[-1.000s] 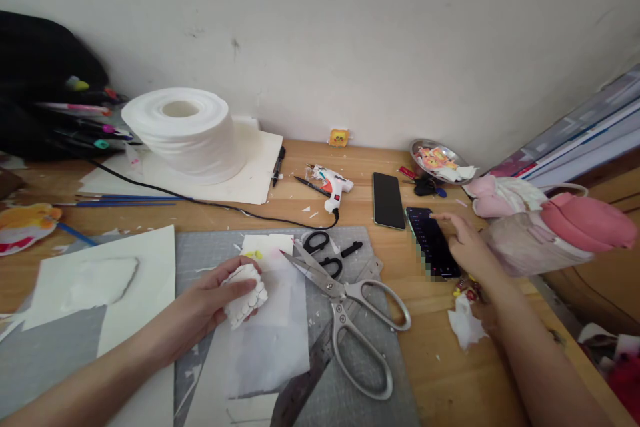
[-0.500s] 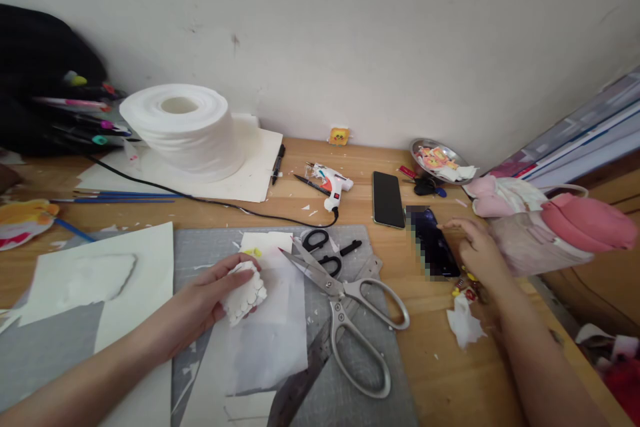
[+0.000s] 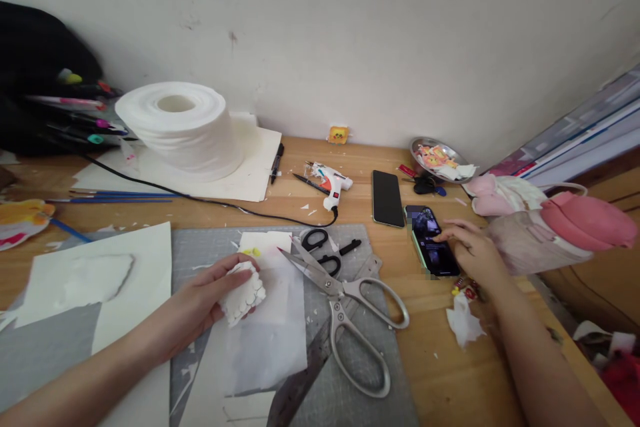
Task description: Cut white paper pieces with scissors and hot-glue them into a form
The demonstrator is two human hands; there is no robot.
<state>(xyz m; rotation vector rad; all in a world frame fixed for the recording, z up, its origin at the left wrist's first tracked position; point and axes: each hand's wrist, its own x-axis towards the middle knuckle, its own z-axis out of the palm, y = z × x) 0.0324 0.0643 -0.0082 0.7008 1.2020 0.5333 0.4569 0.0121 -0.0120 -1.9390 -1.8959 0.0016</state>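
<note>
My left hand [image 3: 207, 297] is closed around a small white piece with scalloped layers [image 3: 247, 295], perhaps paper or foam, held above white sheets [image 3: 273, 340] on the grey cutting mat [image 3: 397, 373]. My right hand [image 3: 473, 250] holds nothing; its index finger reaches over a lit smartphone [image 3: 436, 257] lying on the table, at or very near the screen. Whether the fingertip presses the glass I cannot tell. Between my hands lie large metal scissors [image 3: 339, 310], blades apart, with black-handled scissors [image 3: 316, 240] partly beneath them.
A white glue gun [image 3: 336, 187] with a black cord lies behind the mat. A second phone [image 3: 387, 198], a metal bowl [image 3: 440, 180] of cutouts and a pink-lidded bottle [image 3: 545, 240] are at right. A big white paper roll [image 3: 175, 137] stands at left, near paintbrushes [image 3: 120, 197].
My right hand has moved left, its index finger now over the phone's screen. The screen has gone from dark to lit. My left hand still holds the white piece.
</note>
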